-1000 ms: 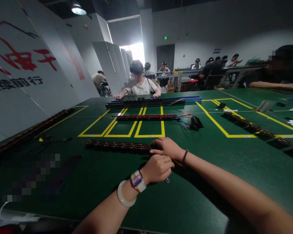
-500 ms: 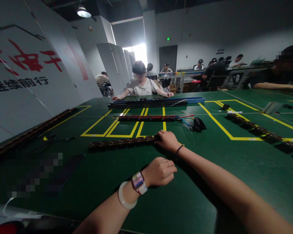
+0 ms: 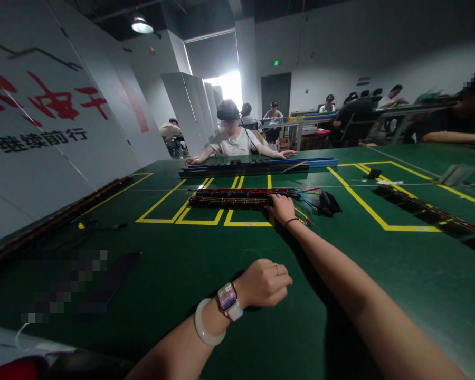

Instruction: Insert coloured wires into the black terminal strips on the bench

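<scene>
Head view: right hand point(image 3: 282, 209)'s closed round the right end of one black strip point(image 3: 229, 202), just in front of a second, red-wired strip point(image 3: 241, 192), over the yellow tape point(image 3: 154, 220) on the green counter point(image 3: 174, 274). Left hand point(image 3: 264, 283)'s loosely curled, can't tell if it's pinching anything. Two more strips, btw: one left strip point(image 3: 59, 219), one right strip point(image 3: 431, 212).

Smooth tabletop point(image 3: 174, 274) (faintly glossy), glassy watch face point(image 3: 227, 296), polished bangle point(image 3: 199, 323), partly metallic-looking strip point(image 3: 230, 201)
</scene>
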`<action>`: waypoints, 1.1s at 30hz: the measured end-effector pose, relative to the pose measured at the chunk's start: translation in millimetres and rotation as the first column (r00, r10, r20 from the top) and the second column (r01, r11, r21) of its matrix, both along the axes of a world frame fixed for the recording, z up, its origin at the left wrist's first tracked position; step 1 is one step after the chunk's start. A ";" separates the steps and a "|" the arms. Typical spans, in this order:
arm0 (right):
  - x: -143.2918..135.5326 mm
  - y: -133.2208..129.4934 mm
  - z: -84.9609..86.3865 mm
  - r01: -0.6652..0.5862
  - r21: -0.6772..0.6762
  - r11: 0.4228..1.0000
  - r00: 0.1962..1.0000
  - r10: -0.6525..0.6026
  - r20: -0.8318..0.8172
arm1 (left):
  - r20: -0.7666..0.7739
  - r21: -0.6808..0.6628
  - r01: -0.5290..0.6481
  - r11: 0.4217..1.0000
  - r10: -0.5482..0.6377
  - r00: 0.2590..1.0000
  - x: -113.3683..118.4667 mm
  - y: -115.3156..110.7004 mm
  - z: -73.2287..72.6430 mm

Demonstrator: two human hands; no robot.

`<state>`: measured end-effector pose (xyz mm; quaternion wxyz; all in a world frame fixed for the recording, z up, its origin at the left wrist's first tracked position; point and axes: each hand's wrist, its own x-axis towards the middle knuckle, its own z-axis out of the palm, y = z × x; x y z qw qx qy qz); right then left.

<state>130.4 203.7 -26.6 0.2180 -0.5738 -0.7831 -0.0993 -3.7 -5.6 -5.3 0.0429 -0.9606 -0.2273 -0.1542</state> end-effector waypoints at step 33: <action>395.2 -126.5 -16.4 0.840 0.197 0.506 0.493 -0.863 0.113 | 0.096 0.019 0.067 0.998 -0.069 0.993 1.5 -2.5 1.4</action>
